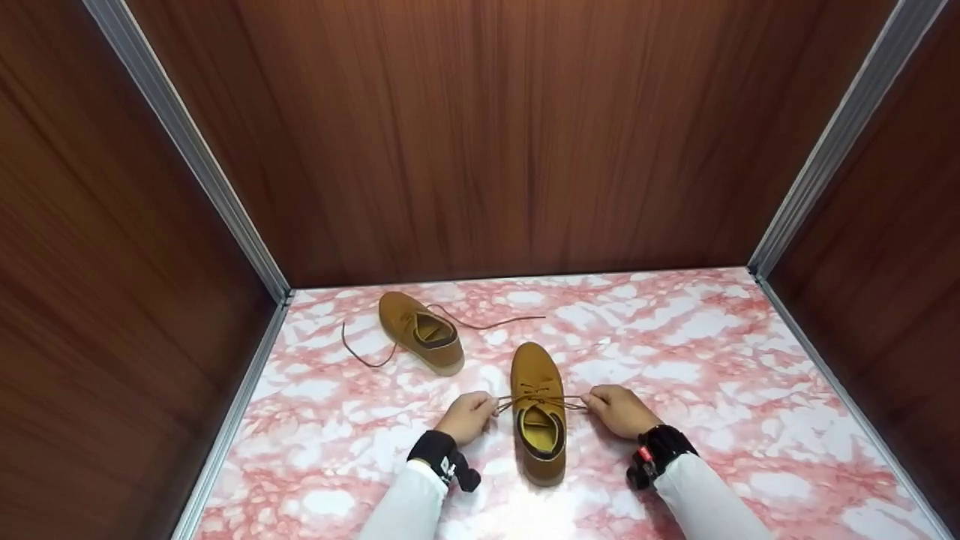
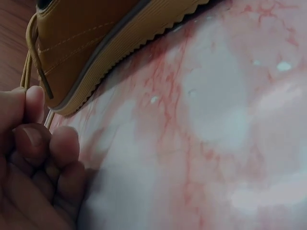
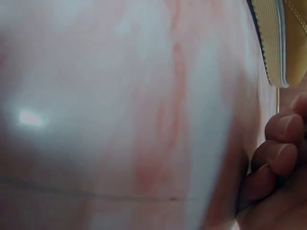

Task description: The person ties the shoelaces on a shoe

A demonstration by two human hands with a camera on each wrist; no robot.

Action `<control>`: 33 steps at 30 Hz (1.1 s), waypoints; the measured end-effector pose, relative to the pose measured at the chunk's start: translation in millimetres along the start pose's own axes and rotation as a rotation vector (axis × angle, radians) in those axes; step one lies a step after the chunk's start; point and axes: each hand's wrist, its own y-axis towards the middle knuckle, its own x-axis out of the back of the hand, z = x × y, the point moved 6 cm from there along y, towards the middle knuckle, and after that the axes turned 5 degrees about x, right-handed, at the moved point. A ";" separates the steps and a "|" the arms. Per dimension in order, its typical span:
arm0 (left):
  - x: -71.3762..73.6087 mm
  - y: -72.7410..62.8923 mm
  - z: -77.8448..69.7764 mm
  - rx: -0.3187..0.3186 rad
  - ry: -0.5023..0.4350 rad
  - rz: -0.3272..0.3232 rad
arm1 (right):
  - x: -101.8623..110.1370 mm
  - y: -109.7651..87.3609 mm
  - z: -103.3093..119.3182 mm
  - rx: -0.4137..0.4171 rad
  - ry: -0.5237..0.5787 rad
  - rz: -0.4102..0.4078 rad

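A tan lace-up shoe [image 1: 530, 362] stands upright with its toe pointing away from me, its brown shoelace [image 1: 538, 400] drawn out to both sides over the front of the opening. On the left, my left hand [image 1: 466, 418] pinches lace strands between thumb and forefinger, the other fingers curled. The left wrist view shows this looped lace [image 2: 29, 60] beside the stitched shoe side [image 2: 81, 57]. My right hand [image 1: 621, 411] pinches the strands on the right side. In the right wrist view its curled fingers [image 3: 283, 127] sit below the ridged sole [image 3: 269, 40], the pinch mostly out of frame.
A second tan shoe [image 1: 397, 309] stands further back on the left, its loose lace [image 1: 491, 326] trailing to both sides. Pink-and-white marbled tabletop [image 1: 675, 345] lies under everything. Dark wood panels [image 1: 480, 135] with metal corner strips [image 1: 217, 172] enclose the back and sides.
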 end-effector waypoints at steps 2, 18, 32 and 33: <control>-3.3 -0.3 -2.4 0.005 0.005 0.007 | 0.8 -0.3 0.4 -0.011 -0.007 0.008; 9.7 -7.8 -15.1 0.056 -0.091 -0.090 | 13.0 -17.2 19.3 -0.065 0.176 0.002; -3.7 -27.5 -29.5 0.165 -0.059 0.088 | -7.1 -35.9 47.7 -0.038 0.392 0.198; -5.5 -28.6 -29.4 0.174 -0.059 0.094 | -9.0 -36.8 49.6 -0.036 0.397 0.206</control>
